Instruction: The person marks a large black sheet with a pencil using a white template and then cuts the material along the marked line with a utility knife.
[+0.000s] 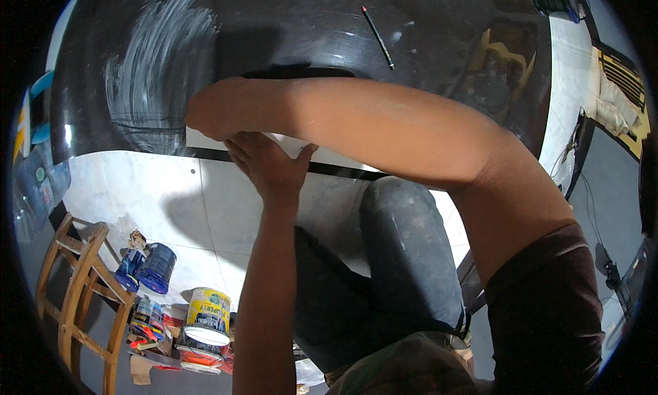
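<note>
My left hand (269, 163) lies flat, fingers spread, pressing down on the near edge of the flat white rectangular sheet (291, 145), which sits at the front edge of the glossy black curved panel (439, 45) that serves as my surface. My right forearm crosses over the sheet to the left, and my right hand (205, 114) is curled at the sheet's far left corner; I cannot tell whether it grips anything, since the fingers are turned away. My judgement is that the sheet could slide or skew on the slick black finish if my palm eases off, and my forearm dragging across could smudge the panel. My bent knee in dark grey trousers (404, 244) is tucked just under the edge, so a bump might jolt everything. Beside my leg, on the pale tiled floor (205, 217), stand a yellow-and-white paint can (208, 311) and a dark blue tin (156, 267), near a bare wooden frame (79, 285); a careless foot could tip them. Farther out, whitish brushed smears (161, 59) streak the panel's left, and a thin dark pencil (378, 37) lies well apart near its far side.
</note>
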Tool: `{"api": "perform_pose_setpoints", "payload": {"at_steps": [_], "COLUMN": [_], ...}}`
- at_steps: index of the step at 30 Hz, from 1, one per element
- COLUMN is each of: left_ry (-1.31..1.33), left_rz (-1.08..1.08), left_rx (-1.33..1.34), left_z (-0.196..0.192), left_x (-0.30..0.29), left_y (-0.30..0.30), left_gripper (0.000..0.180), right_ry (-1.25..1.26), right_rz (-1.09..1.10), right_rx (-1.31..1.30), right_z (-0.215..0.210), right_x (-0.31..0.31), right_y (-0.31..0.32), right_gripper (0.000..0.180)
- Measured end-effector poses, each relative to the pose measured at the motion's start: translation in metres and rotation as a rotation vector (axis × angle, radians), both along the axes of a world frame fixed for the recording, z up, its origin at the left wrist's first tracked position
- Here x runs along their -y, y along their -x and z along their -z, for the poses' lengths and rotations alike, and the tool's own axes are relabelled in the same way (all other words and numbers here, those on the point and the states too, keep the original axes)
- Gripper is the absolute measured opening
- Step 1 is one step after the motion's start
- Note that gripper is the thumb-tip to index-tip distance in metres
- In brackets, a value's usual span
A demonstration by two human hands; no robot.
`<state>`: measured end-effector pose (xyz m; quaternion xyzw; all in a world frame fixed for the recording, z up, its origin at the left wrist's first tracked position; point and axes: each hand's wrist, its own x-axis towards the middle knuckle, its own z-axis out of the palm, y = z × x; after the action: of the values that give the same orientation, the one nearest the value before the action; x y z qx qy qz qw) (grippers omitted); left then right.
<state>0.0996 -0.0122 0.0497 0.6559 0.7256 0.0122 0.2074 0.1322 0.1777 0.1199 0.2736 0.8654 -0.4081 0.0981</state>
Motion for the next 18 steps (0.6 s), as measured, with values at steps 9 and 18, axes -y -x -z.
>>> {"api": "perform_pose_setpoints", "payload": {"at_steps": [9, 18], "left_ry": [0.166, 0.36], "left_rz": [-0.061, -0.12], "left_rx": [0.06, 0.047], "left_z": [-0.005, -0.015], "left_x": [0.002, -0.01], "left_y": [-0.012, -0.021], "left_gripper": [0.184, 0.181], "right_ry": [-0.041, -0.029], "right_rz": [-0.021, 0.033], "right_rx": [0.049, -0.001], "right_z": [-0.001, 0.018], "right_x": [0.0, 0.002], "right_y": [0.008, 0.005], "right_gripper": [0.022, 0.026]}}
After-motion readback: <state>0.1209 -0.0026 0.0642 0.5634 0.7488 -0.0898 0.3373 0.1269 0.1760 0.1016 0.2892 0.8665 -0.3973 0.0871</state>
